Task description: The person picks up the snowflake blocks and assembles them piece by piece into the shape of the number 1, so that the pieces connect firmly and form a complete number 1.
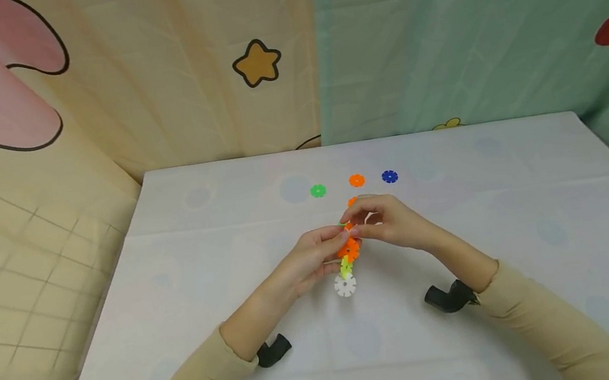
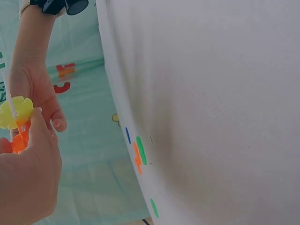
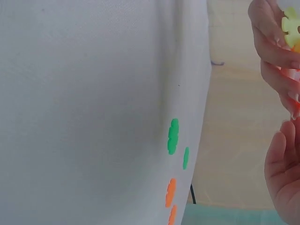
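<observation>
In the head view, a short chain of notched plastic discs hangs between both hands over the table. Its lowest piece is a white notched disc (image 1: 345, 286), joined to a yellow notched disc (image 1: 346, 267). Above these is an orange notched disc (image 1: 351, 248), with more orange at the fingertips. My left hand (image 1: 314, 257) grips the chain at its orange part, thumb on top. From the right, my right hand (image 1: 388, 220) pinches the upper orange end between thumb and fingers. In the left wrist view the yellow disc (image 2: 18, 112) stands out beyond the left thumb.
Loose discs lie flat beyond the hands: a green disc (image 1: 318, 190), an orange disc (image 1: 357, 180) and a blue disc (image 1: 390, 176). Another orange disc (image 1: 352, 201) is partly behind the right fingers. The right wrist view shows a second green disc (image 3: 173, 136). Curtains hang behind the table.
</observation>
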